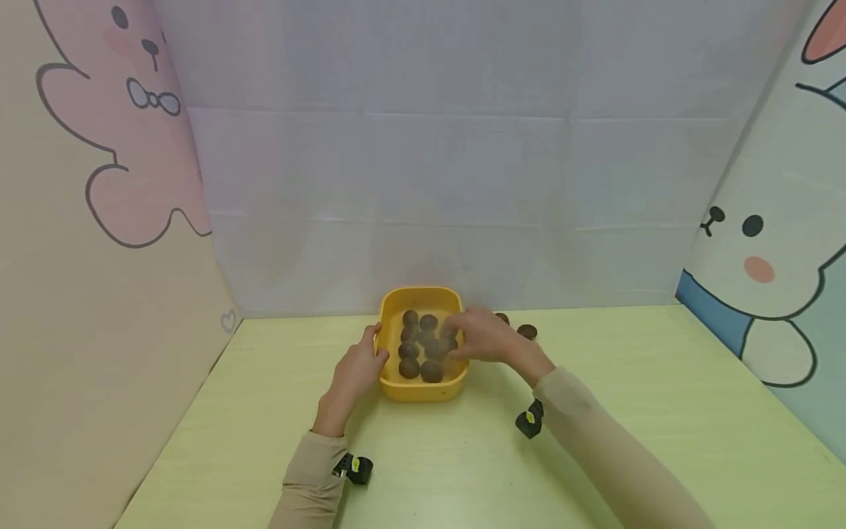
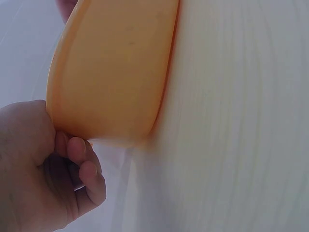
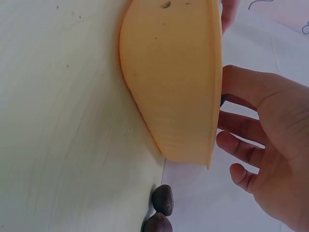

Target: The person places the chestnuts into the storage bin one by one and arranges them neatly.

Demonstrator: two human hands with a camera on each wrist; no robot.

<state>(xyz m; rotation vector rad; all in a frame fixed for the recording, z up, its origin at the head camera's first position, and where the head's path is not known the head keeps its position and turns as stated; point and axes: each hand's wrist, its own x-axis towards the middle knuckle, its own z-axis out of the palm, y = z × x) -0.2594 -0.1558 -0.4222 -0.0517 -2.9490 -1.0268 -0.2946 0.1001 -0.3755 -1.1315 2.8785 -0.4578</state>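
Note:
A yellow plastic basin [image 1: 423, 394] stands on the table near the back wall, with several brown chestnuts [image 1: 409, 368] on its floor. At its left side my left hand [image 1: 355, 367] grips the rim, thumb inside; the left wrist view shows the other fingers curled against the wall. My right hand [image 1: 485, 335] reaches over the right rim with its fingertips inside the basin. Between its thumb and forefinger a dark bit of a chestnut [image 3: 223, 100] shows above the rim. The basin wall hides the rest of it in the right wrist view.
Right of the basin, partly behind my right hand, a couple of loose chestnuts [image 1: 526, 332] lie on the pale green table [image 1: 595, 411]. A white sheet [image 1: 463, 169] closes off the back, and panels with cartoon animals stand at both sides.

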